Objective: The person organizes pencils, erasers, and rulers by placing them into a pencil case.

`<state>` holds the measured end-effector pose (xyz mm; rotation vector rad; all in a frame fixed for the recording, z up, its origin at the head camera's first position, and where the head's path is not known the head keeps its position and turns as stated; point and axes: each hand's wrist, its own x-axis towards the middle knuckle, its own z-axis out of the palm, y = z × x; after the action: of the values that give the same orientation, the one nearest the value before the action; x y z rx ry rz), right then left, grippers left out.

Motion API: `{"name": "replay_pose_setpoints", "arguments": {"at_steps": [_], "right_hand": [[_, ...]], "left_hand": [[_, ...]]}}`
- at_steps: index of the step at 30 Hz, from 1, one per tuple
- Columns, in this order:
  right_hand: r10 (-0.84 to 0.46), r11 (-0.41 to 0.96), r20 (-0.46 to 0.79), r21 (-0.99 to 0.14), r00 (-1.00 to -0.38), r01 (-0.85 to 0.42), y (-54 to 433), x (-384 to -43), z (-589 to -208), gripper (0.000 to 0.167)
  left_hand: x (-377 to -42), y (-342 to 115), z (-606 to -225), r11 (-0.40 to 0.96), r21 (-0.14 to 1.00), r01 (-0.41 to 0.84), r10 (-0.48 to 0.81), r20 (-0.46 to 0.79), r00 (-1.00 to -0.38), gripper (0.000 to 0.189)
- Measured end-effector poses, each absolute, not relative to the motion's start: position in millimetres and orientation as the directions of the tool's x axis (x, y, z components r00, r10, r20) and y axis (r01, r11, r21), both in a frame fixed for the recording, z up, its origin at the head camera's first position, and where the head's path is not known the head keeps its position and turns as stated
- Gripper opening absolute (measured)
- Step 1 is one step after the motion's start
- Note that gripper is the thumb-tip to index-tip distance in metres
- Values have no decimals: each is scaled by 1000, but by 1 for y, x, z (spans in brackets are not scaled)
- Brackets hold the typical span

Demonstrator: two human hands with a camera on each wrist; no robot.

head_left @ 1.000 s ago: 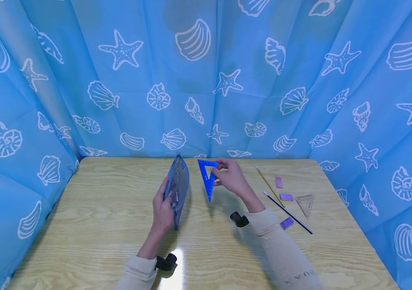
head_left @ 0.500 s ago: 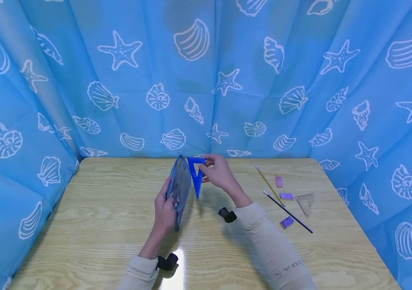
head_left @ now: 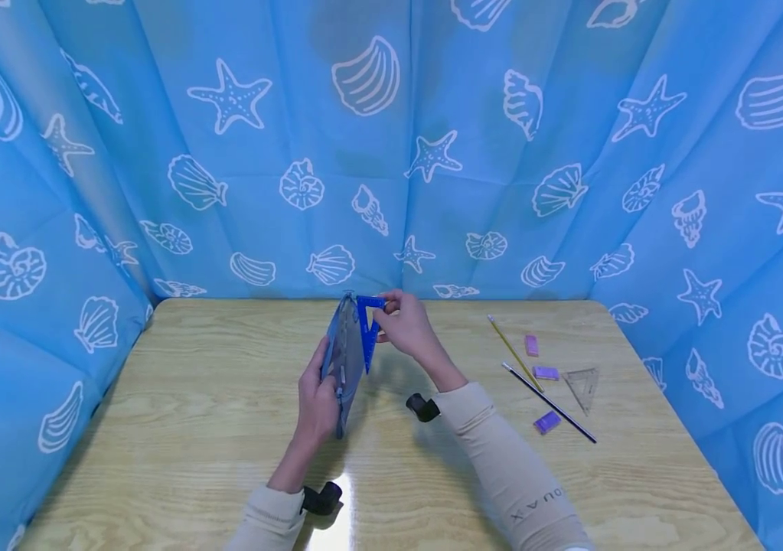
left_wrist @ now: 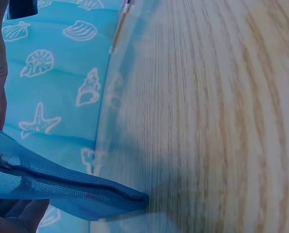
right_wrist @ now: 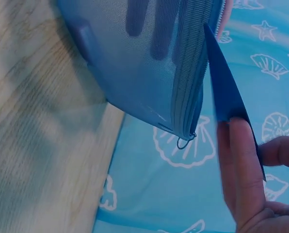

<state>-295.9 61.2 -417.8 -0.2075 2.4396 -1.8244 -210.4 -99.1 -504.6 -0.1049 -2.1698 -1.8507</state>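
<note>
My left hand (head_left: pixel 317 398) grips a blue-grey mesh zipper pouch (head_left: pixel 351 367) from its left side, standing on edge above the table. Its zipper side is parted and faces up toward the head view. Thumb and fingers of my right hand (head_left: pixel 410 325) pinch a blue triangular set square (head_left: pixel 367 337) by its right side. The set square overlaps the pouch's right side in the head view. In the right wrist view, the set square (right_wrist: pixel 227 92) is seen nearly edge-on, its tip right at the zipper edge of the mesh pouch (right_wrist: pixel 139 77). Left-hand fingers show through the mesh.
To the right on the wooden table (head_left: pixel 191 413) lie a yellow pencil (head_left: pixel 511 348), a dark pencil (head_left: pixel 556 407), a clear set square (head_left: pixel 582 386) and three purple-pink erasers, one being the nearest eraser (head_left: pixel 547 422). A blue shell-print curtain (head_left: pixel 363 153) hangs behind the table.
My right hand has carried the blue set square leftward, from apart on the right up to the pouch. The left hand and pouch have shifted only slightly to the right.
</note>
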Motion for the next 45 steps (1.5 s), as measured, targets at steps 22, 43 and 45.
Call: {"name": "replay_pose_setpoints", "arguments": {"at_steps": [22, 43, 45], "right_hand": [[-163, 312, 69, -943, -984, -118, 34, -297, -418, 33], [-223, 514, 53, -842, -973, -163, 18, -292, -428, 27], [-233, 532, 41, -831, -972, -163, 18, -291, -428, 22]], "left_hand": [[-211, -95, -505, 200, 949, 244, -141, 275, -951, 73], [-213, -94, -504, 241, 938, 251, -177, 297, -938, 73], [-214, -94, -505, 245, 937, 248, -179, 295, -939, 74]]}}
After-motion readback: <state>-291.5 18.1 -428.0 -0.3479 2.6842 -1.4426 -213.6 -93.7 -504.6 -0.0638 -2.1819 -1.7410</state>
